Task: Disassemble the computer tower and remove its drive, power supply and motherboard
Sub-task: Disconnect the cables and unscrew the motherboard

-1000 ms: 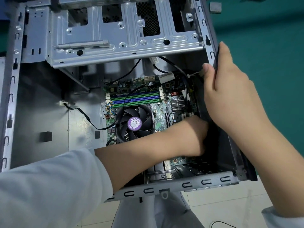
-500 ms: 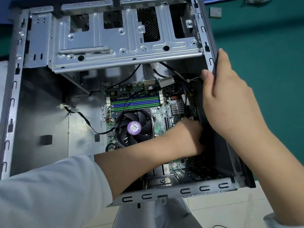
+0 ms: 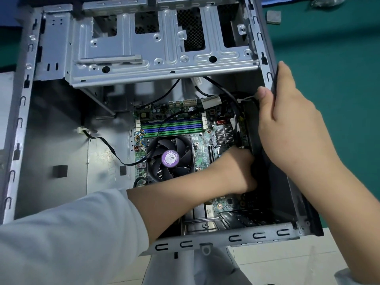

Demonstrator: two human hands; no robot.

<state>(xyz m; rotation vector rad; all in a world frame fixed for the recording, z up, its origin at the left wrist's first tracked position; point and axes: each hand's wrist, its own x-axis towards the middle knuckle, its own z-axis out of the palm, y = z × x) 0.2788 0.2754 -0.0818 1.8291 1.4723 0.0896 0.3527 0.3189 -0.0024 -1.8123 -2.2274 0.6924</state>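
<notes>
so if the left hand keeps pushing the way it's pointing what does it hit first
Most likely the dark inner side wall of the case. The left hand points right, low over the motherboard, its fingers lost in shadow, so depth is uncertain.

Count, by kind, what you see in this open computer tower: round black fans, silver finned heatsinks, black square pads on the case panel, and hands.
Round black fans: 1
Silver finned heatsinks: 1
Black square pads: 2
Hands: 2, left hand inside the grey metal case, right hand gripping its rim
Total: 6
</notes>
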